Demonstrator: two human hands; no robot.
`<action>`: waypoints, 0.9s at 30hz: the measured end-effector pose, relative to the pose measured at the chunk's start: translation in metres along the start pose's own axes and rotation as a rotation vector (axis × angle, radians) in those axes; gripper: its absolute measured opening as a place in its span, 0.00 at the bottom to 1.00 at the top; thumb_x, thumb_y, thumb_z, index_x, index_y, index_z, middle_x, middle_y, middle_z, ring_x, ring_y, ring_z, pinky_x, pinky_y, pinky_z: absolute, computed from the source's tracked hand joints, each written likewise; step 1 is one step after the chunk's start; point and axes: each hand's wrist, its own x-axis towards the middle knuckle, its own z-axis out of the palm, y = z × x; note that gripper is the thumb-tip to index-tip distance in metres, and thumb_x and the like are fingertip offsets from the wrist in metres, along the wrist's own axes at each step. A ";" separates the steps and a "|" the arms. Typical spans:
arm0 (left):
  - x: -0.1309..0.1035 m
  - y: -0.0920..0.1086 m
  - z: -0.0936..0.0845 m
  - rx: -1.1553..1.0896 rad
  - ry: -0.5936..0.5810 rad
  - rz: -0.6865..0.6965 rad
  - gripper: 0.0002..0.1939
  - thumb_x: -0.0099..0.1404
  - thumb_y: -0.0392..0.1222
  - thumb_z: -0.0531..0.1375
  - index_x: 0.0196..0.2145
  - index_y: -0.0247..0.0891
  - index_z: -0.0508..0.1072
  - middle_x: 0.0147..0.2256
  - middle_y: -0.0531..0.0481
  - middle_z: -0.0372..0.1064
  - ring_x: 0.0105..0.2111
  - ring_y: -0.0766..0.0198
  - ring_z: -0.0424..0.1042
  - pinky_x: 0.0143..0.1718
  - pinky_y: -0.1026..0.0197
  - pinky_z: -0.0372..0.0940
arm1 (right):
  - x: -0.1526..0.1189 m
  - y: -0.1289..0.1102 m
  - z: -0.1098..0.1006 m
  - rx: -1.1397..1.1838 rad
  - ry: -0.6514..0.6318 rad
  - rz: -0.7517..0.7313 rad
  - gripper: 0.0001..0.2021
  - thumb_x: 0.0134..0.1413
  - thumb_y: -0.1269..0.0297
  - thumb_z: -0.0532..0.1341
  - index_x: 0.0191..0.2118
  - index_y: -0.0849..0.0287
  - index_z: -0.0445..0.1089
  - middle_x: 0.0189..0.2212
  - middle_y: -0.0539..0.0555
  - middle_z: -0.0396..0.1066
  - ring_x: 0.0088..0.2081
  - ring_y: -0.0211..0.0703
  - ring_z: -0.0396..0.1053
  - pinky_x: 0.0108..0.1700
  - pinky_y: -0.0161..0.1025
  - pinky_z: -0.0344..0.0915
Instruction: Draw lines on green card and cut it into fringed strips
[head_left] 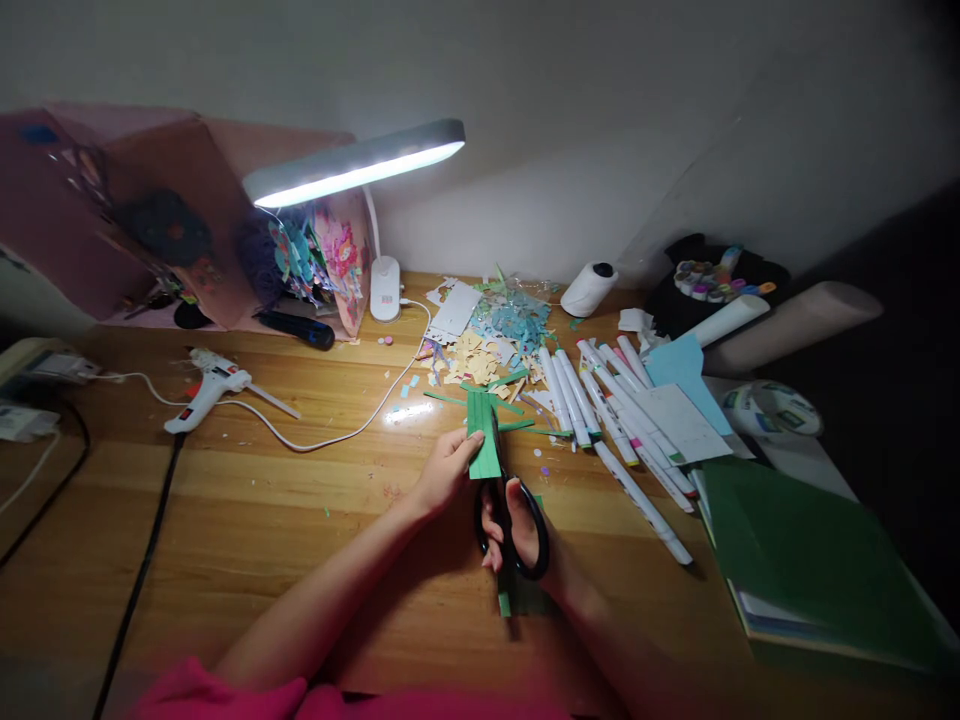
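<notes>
My left hand (448,468) pinches a piece of green paper (484,455) between thumb and fingers, over the middle of the table. Faint lines run lengthwise on the paper. Black-handled scissors (534,545) are in my right hand (523,525), with thumb and fingers through the loops. Their blades point away from me along the paper's right edge; whether they are closed is hard to tell. Narrow green strips (516,424) lie just beyond the paper. Another green strip (504,595) shows below the scissors.
White markers (622,425) lie right of my hands, near green sheets (810,560). Colored paper scraps (480,355) are piled behind the hands. A glue gun (206,390) rests at left, and a lit lamp (360,165) stands behind, beside a pink box (217,200).
</notes>
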 end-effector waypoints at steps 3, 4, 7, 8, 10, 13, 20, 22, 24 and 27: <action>0.001 0.000 0.000 -0.002 -0.007 -0.006 0.23 0.54 0.60 0.59 0.19 0.36 0.62 0.17 0.58 0.53 0.18 0.71 0.53 0.20 0.67 0.48 | 0.001 -0.001 0.000 -0.029 0.020 0.004 0.36 0.34 0.24 0.47 0.27 0.58 0.57 0.12 0.39 0.54 0.09 0.31 0.57 0.17 0.34 0.64; 0.001 0.000 0.000 -0.003 -0.013 -0.007 0.23 0.54 0.60 0.59 0.19 0.36 0.62 0.17 0.58 0.53 0.18 0.71 0.53 0.20 0.67 0.48 | 0.001 0.000 0.000 -0.028 0.023 -0.005 0.36 0.35 0.24 0.47 0.27 0.58 0.58 0.13 0.40 0.54 0.09 0.31 0.58 0.17 0.34 0.64; 0.000 0.001 0.000 -0.006 -0.032 -0.006 0.24 0.53 0.61 0.60 0.19 0.36 0.62 0.17 0.58 0.54 0.19 0.71 0.53 0.21 0.66 0.49 | 0.003 0.004 -0.003 -0.020 0.022 -0.033 0.37 0.37 0.24 0.43 0.28 0.59 0.59 0.14 0.41 0.55 0.11 0.32 0.61 0.19 0.34 0.66; 0.000 0.001 0.001 -0.007 -0.035 -0.005 0.24 0.53 0.61 0.60 0.19 0.36 0.62 0.17 0.58 0.54 0.19 0.71 0.53 0.21 0.66 0.48 | 0.004 0.006 -0.004 -0.024 0.023 -0.036 0.37 0.38 0.24 0.43 0.27 0.59 0.59 0.13 0.41 0.55 0.11 0.32 0.61 0.19 0.34 0.66; 0.000 0.001 0.001 -0.010 -0.038 -0.004 0.24 0.53 0.61 0.60 0.19 0.36 0.62 0.17 0.58 0.53 0.19 0.71 0.52 0.20 0.66 0.48 | 0.005 0.009 -0.006 -0.044 0.029 -0.036 0.36 0.38 0.25 0.43 0.26 0.59 0.58 0.13 0.41 0.54 0.10 0.32 0.60 0.17 0.33 0.65; 0.000 0.000 0.001 -0.016 -0.045 -0.014 0.24 0.53 0.61 0.60 0.19 0.37 0.62 0.17 0.58 0.54 0.18 0.71 0.52 0.19 0.67 0.46 | 0.005 0.008 -0.006 -0.059 0.031 -0.039 0.35 0.39 0.25 0.45 0.26 0.59 0.58 0.13 0.41 0.54 0.10 0.31 0.60 0.16 0.31 0.63; 0.000 -0.005 0.001 -0.026 -0.097 -0.064 0.23 0.54 0.61 0.59 0.20 0.36 0.63 0.16 0.58 0.55 0.15 0.72 0.52 0.16 0.67 0.46 | 0.004 0.004 -0.005 -0.070 0.048 -0.054 0.35 0.40 0.25 0.43 0.21 0.58 0.58 0.10 0.42 0.52 0.10 0.32 0.59 0.18 0.33 0.66; 0.000 -0.006 0.001 -0.031 -0.099 -0.067 0.24 0.54 0.61 0.59 0.20 0.36 0.63 0.15 0.59 0.54 0.15 0.73 0.52 0.16 0.67 0.45 | 0.003 0.004 -0.005 -0.095 0.050 -0.053 0.35 0.41 0.25 0.43 0.19 0.58 0.56 0.10 0.42 0.51 0.10 0.32 0.59 0.17 0.32 0.64; -0.001 -0.005 0.002 -0.037 -0.108 -0.071 0.23 0.54 0.61 0.59 0.20 0.36 0.63 0.15 0.59 0.54 0.14 0.73 0.52 0.15 0.68 0.45 | 0.003 0.004 -0.005 -0.086 0.060 -0.062 0.35 0.40 0.25 0.43 0.20 0.58 0.57 0.10 0.42 0.52 0.11 0.32 0.60 0.18 0.32 0.65; -0.004 -0.003 0.004 -0.047 -0.141 -0.086 0.23 0.55 0.60 0.59 0.21 0.36 0.64 0.14 0.58 0.56 0.14 0.72 0.54 0.15 0.68 0.46 | 0.003 0.002 -0.004 -0.058 0.081 -0.080 0.36 0.40 0.25 0.42 0.22 0.59 0.60 0.12 0.43 0.54 0.12 0.33 0.63 0.19 0.32 0.65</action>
